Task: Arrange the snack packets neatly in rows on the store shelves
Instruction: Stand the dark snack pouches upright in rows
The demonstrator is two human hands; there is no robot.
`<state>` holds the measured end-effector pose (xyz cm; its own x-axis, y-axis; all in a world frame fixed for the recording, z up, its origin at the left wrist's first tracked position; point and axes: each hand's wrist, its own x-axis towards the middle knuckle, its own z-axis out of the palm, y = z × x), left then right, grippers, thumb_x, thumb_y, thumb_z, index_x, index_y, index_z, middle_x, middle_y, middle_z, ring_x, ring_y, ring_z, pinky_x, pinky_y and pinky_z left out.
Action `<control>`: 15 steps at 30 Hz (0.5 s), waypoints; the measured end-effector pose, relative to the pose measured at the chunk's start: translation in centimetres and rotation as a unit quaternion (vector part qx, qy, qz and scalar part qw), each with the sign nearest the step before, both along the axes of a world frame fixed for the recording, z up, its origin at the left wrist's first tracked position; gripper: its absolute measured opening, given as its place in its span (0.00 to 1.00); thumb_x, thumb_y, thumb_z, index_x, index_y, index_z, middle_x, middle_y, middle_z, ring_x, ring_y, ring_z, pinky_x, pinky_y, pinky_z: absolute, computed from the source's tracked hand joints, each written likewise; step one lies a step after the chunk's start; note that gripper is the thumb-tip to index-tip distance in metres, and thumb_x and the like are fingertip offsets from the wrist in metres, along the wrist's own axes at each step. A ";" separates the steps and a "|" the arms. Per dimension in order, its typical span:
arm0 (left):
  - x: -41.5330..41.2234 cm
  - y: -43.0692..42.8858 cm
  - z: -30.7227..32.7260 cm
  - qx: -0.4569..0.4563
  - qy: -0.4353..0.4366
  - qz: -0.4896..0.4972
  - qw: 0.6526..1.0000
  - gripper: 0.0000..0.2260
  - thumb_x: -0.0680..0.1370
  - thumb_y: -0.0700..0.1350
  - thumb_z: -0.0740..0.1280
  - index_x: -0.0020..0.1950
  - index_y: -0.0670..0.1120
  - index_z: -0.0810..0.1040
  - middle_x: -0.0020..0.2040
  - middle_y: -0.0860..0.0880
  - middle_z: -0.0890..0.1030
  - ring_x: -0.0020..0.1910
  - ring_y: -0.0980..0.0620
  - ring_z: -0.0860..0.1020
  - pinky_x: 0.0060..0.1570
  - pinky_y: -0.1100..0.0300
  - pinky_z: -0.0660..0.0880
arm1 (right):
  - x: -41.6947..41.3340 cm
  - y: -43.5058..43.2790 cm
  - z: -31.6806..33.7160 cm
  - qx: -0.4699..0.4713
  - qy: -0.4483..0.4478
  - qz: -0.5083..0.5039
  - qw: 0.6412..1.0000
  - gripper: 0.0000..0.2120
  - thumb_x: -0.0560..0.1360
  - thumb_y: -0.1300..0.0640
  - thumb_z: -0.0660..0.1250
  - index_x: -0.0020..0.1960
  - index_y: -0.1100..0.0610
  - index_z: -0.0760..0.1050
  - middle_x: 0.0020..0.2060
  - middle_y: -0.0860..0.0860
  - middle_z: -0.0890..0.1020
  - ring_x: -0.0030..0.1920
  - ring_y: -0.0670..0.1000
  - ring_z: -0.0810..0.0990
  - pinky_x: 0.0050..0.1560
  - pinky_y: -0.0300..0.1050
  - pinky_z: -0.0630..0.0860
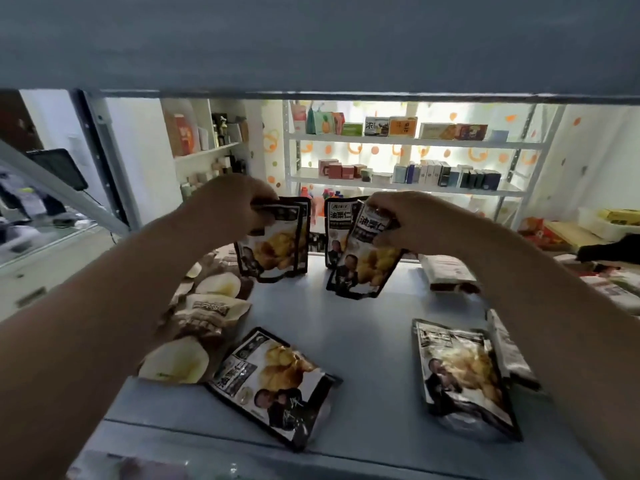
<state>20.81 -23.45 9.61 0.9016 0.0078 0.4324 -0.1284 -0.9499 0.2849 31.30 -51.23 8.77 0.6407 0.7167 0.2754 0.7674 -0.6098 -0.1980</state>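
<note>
Black chestnut packets stand at the back of the grey-blue shelf. My left hand grips the top of an upright packet with a second one close behind it. My right hand holds a tilted packet by its top, in front of another standing packet. Two more black packets lie flat near the front edge, one on the left and one on the right. Brown chip bags lie piled along the left side.
A pale packet lies at the back right and another along the right edge. The shelf above hangs low overhead. Beyond stand white racks with boxes. Another person's dark sleeve shows at far right.
</note>
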 end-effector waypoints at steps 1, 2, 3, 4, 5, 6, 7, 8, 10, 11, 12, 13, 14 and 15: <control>0.3 -0.1 -0.2 -0.001 0.002 -0.002 1.000 0.08 0.73 0.44 0.74 0.46 0.58 0.82 0.37 0.60 0.80 0.35 0.62 0.78 0.35 0.66 0.71 | 0.0 0.7 -0.1 -0.018 -0.022 0.005 1.000 0.19 0.72 0.56 0.74 0.60 0.50 0.73 0.44 0.41 0.78 0.42 0.44 0.76 0.36 0.39 0.68; 0.7 -0.1 -0.6 0.002 0.007 -0.008 1.000 0.08 0.73 0.44 0.74 0.48 0.57 0.84 0.38 0.60 0.80 0.37 0.63 0.77 0.36 0.66 0.71 | 0.0 1.3 -0.4 -0.037 -0.043 0.010 0.998 0.20 0.72 0.56 0.74 0.61 0.50 0.73 0.44 0.41 0.78 0.42 0.45 0.76 0.36 0.40 0.68; 1.0 -0.3 -1.1 0.009 0.014 -0.015 1.000 0.07 0.73 0.45 0.74 0.49 0.55 0.85 0.39 0.59 0.81 0.39 0.62 0.78 0.39 0.64 0.72 | 0.1 1.9 -0.7 -0.057 -0.062 0.011 0.996 0.21 0.72 0.56 0.74 0.63 0.50 0.73 0.46 0.42 0.78 0.43 0.46 0.76 0.37 0.42 0.69; 1.2 -0.4 -1.7 0.010 0.018 -0.021 1.000 0.07 0.74 0.45 0.74 0.50 0.53 0.85 0.40 0.57 0.82 0.40 0.60 0.78 0.42 0.62 0.74 | 0.1 2.3 -1.1 -0.076 -0.077 0.008 0.994 0.22 0.72 0.56 0.73 0.64 0.50 0.73 0.48 0.42 0.78 0.46 0.47 0.77 0.40 0.43 0.71; 1.4 -0.5 -2.2 0.006 0.017 -0.024 1.000 0.06 0.74 0.44 0.73 0.50 0.52 0.85 0.40 0.56 0.82 0.41 0.56 0.79 0.44 0.60 0.74 | 0.3 2.7 -1.6 -0.091 -0.086 0.001 0.992 0.22 0.72 0.57 0.73 0.65 0.50 0.73 0.50 0.44 0.79 0.48 0.49 0.77 0.42 0.45 0.73; 1.6 -0.5 -2.6 0.003 0.008 -0.025 1.000 0.06 0.75 0.43 0.72 0.50 0.51 0.85 0.40 0.55 0.81 0.42 0.54 0.79 0.45 0.58 0.74 | 0.4 3.0 -1.9 -0.097 -0.091 -0.008 0.991 0.22 0.73 0.58 0.72 0.65 0.49 0.72 0.51 0.46 0.80 0.48 0.50 0.77 0.44 0.45 0.75; 1.7 -0.6 -2.8 0.004 -0.002 -0.026 1.000 0.05 0.75 0.42 0.72 0.50 0.50 0.84 0.40 0.55 0.81 0.42 0.52 0.79 0.45 0.57 0.75 | 0.5 3.2 -2.2 -0.097 -0.093 -0.016 0.991 0.22 0.72 0.58 0.71 0.65 0.49 0.72 0.51 0.48 0.80 0.47 0.50 0.77 0.44 0.46 0.76; 1.8 -0.7 -3.0 0.007 -0.010 -0.028 1.000 0.06 0.75 0.42 0.71 0.50 0.50 0.84 0.41 0.54 0.81 0.43 0.52 0.79 0.45 0.56 0.75 | 0.7 3.4 -2.3 -0.095 -0.094 -0.022 0.991 0.21 0.72 0.59 0.70 0.64 0.49 0.73 0.51 0.48 0.80 0.46 0.50 0.77 0.43 0.46 0.77; 1.9 -1.1 -3.3 0.016 -0.009 -0.040 0.999 0.08 0.74 0.40 0.72 0.52 0.48 0.83 0.44 0.52 0.81 0.45 0.51 0.79 0.47 0.54 0.76 | 1.0 3.6 -2.4 -0.093 -0.096 -0.028 0.991 0.19 0.71 0.59 0.69 0.62 0.50 0.73 0.50 0.49 0.80 0.45 0.50 0.77 0.43 0.48 0.79; 2.0 -1.3 -3.3 0.026 -0.007 -0.044 0.999 0.10 0.73 0.39 0.72 0.53 0.47 0.82 0.45 0.50 0.81 0.47 0.49 0.79 0.48 0.53 0.75 | 1.2 3.7 -2.5 -0.091 -0.095 -0.031 0.991 0.19 0.71 0.59 0.68 0.61 0.50 0.74 0.49 0.49 0.80 0.45 0.50 0.77 0.43 0.48 0.79; 2.1 -1.5 -3.4 0.040 -0.008 -0.044 0.998 0.10 0.73 0.39 0.72 0.54 0.46 0.82 0.47 0.49 0.81 0.48 0.48 0.78 0.48 0.54 0.74 | 1.4 3.7 -2.6 -0.091 -0.095 -0.035 0.991 0.19 0.71 0.59 0.68 0.61 0.51 0.73 0.50 0.50 0.80 0.45 0.50 0.77 0.42 0.47 0.78; 2.2 -1.7 -3.5 0.054 -0.010 -0.042 0.998 0.11 0.73 0.39 0.72 0.55 0.45 0.81 0.48 0.48 0.81 0.49 0.47 0.78 0.48 0.55 0.73 | 1.4 3.7 -2.8 -0.092 -0.094 -0.041 0.990 0.20 0.70 0.59 0.67 0.62 0.51 0.73 0.51 0.50 0.80 0.47 0.51 0.77 0.42 0.46 0.76; 2.3 -1.9 -3.5 0.067 -0.013 -0.037 0.997 0.11 0.74 0.39 0.71 0.56 0.44 0.81 0.50 0.47 0.81 0.51 0.46 0.78 0.48 0.57 0.71 | 1.5 3.7 -2.9 -0.092 -0.094 -0.048 0.990 0.22 0.70 0.59 0.67 0.64 0.51 0.72 0.53 0.51 0.79 0.50 0.51 0.77 0.43 0.45 0.73; 2.4 -2.0 -3.5 0.076 -0.013 -0.030 0.997 0.12 0.74 0.40 0.71 0.57 0.44 0.80 0.51 0.46 0.81 0.52 0.46 0.77 0.49 0.59 0.70 | 1.5 3.7 -3.1 -0.090 -0.090 -0.056 0.990 0.25 0.70 0.58 0.68 0.66 0.51 0.71 0.56 0.51 0.78 0.54 0.53 0.76 0.45 0.45 0.71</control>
